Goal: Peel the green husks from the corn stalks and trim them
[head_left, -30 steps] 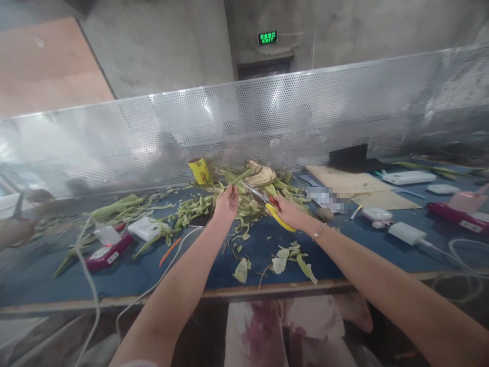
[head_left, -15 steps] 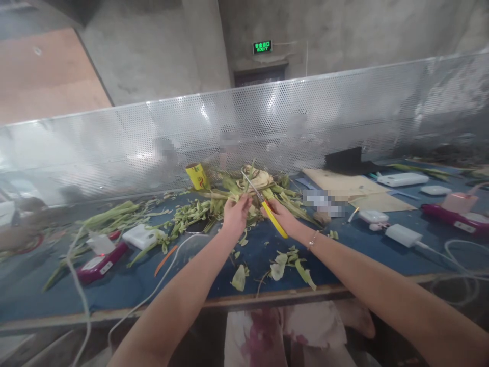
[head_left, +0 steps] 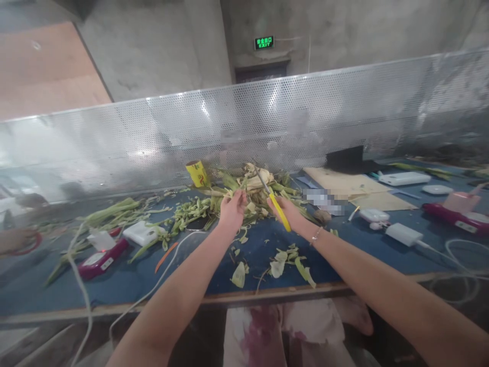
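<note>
My right hand (head_left: 289,213) is closed around the yellow handles of a pair of scissors (head_left: 280,212). Their metal blades point up and to the left, over a heap of green and pale plant stalks and leaves (head_left: 260,183). My left hand (head_left: 233,208) is closed in a pinch at the front of the heap, left of the blades. A bit of green leaf shows at its fingertips; most of what it pinches is hidden. Cut leaf scraps (head_left: 280,264) lie on the blue table (head_left: 244,285) in front of my hands.
A yellow cylinder (head_left: 197,174) tilts behind the heap, before a perforated metal panel (head_left: 171,132). Magenta devices (head_left: 102,260), white cases (head_left: 142,233) and cables lie either side. Brown cardboard (head_left: 344,186) is at right. Another person's hand (head_left: 17,240) holds red-handled scissors at far left.
My right hand and the scissors have shifted right, and the blades have moved away from my left hand. My left hand has drawn slightly left. The other person's hand shows more clearly.
</note>
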Demonstrator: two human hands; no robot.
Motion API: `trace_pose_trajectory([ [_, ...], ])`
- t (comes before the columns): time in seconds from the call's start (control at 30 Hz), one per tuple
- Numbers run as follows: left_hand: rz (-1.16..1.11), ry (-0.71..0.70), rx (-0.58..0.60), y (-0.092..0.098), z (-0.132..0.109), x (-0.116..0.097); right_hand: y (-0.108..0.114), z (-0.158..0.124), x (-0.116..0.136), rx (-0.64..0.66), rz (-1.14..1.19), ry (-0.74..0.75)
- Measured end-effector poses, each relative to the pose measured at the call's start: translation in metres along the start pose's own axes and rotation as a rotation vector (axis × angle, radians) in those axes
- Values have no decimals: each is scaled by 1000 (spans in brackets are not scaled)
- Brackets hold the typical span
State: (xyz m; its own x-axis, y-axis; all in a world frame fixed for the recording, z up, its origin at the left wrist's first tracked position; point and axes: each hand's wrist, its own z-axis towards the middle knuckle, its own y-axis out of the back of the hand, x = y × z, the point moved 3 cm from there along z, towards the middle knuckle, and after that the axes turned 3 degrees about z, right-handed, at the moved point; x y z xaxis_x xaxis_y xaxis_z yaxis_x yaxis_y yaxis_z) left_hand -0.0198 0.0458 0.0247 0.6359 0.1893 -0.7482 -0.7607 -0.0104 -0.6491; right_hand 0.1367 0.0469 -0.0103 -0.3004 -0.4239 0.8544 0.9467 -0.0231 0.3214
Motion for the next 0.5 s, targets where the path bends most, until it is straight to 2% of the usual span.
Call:
trace_pose_trajectory([
  [0.13, -60, 54, -72, 6, 7, -8, 0, -8, 1, 34, 73, -43],
  [0.2, -86, 73, -90, 8, 10, -11, 0, -12, 4, 60, 14, -24],
  [0.37, -151, 166, -40, 6, 12, -15, 1, -17, 9, 135, -232, 84],
  [0.5, -127, 215, 30, 2, 8, -10, -1, -19, 11, 163, -249, 93],
])
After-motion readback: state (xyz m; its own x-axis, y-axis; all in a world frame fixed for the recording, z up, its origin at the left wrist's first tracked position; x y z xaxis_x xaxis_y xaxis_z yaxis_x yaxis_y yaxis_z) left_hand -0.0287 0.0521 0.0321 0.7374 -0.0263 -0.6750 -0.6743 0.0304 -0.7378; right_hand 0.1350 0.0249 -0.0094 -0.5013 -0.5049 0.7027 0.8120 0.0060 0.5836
